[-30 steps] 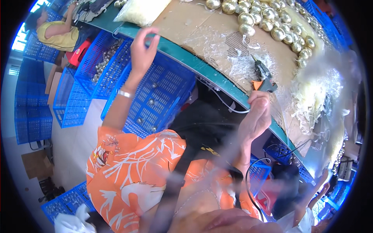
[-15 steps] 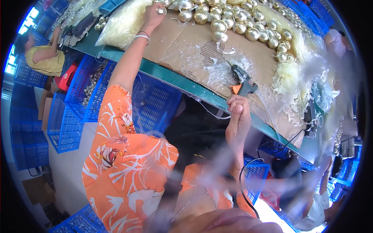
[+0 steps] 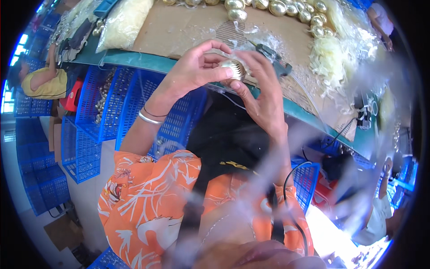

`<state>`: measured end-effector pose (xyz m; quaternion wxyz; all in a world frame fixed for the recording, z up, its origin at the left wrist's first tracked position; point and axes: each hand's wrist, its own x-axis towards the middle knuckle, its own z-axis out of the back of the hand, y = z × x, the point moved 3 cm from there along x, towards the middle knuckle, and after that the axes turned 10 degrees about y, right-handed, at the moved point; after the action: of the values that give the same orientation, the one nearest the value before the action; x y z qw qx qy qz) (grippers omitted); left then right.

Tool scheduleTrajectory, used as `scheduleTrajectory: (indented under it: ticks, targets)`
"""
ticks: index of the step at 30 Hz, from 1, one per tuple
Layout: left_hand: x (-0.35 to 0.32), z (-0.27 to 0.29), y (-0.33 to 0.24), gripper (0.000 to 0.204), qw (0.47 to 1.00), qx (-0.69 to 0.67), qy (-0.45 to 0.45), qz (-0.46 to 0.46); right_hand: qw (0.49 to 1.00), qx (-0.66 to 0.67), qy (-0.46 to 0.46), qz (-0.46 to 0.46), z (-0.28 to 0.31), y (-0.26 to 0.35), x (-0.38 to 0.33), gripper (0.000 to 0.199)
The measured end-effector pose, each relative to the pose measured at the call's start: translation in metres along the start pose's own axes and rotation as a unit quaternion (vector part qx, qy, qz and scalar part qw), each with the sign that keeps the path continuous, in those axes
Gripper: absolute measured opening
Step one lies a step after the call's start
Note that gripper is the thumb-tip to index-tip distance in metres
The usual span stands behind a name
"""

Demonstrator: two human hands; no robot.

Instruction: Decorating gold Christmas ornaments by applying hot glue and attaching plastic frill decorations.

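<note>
A shiny gold ball (image 3: pixel 233 71) with dark slits across its side is held up between my two hands, above the table's near edge. The fingers and thumb of my left hand (image 3: pixel 195 67) grip it from the left. My right hand (image 3: pixel 265 96) closes on its other side, its thumb on the lower part and its fingers somewhat blurred. Behind the right fingers, a dark glue gun (image 3: pixel 275 62) lies on the cardboard (image 3: pixel 192 27), partly hidden by that hand.
Gold balls (image 3: pixel 277 8) line the far side of the cardboard. At left sits a clear bag of pale filling (image 3: pixel 123 27); pale shredded strands (image 3: pixel 333 62) heap at right. Blue crates (image 3: pixel 172 105) stand under the green table edge (image 3: pixel 309 119). A person in yellow (image 3: pixel 44 83) is at far left.
My left hand has come back from the pile with a gold ball. My right hand has left the glue gun's handle and moved to the ball. The view has shifted.
</note>
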<state>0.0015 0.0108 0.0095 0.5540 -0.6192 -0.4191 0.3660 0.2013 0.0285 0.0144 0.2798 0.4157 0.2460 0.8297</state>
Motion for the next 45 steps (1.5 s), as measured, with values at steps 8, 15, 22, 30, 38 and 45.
scheduleTrajectory:
  ticks: [8, 15, 22, 30, 38, 45]
  targets:
    - [0.014, -0.024, 0.031, 0.04, 0.996, -0.078, 0.016, 0.039, 0.97, 0.176, 0.052, -0.161, 0.008, -0.016, -0.036, 0.059]
    - [0.013, -0.057, 0.048, 0.03, 0.999, -0.042, 0.011, 0.017, 0.951, 0.244, -0.079, -0.17, 0.013, -0.029, -0.046, 0.062]
    - [0.015, -0.067, 0.038, 0.02, 0.998, 0.036, -0.037, -0.021, 0.949, 0.195, -0.117, -0.217, 0.012, -0.033, -0.053, 0.055]
    - [0.007, -0.064, 0.041, 0.027, 0.984, -0.167, -0.025, -0.046, 0.928, 0.224, -0.053, -0.291, 0.0, -0.028, -0.062, 0.046]
    - [0.006, -0.058, 0.048, 0.028, 0.96, -0.276, -0.014, -0.051, 0.922, 0.315, -0.023, -0.224, -0.013, -0.016, -0.074, 0.074]
    - [0.003, -0.065, 0.051, 0.029, 0.952, -0.29, -0.05, -0.082, 0.952, 0.182, 0.002, -0.247, -0.011, -0.011, -0.071, 0.083]
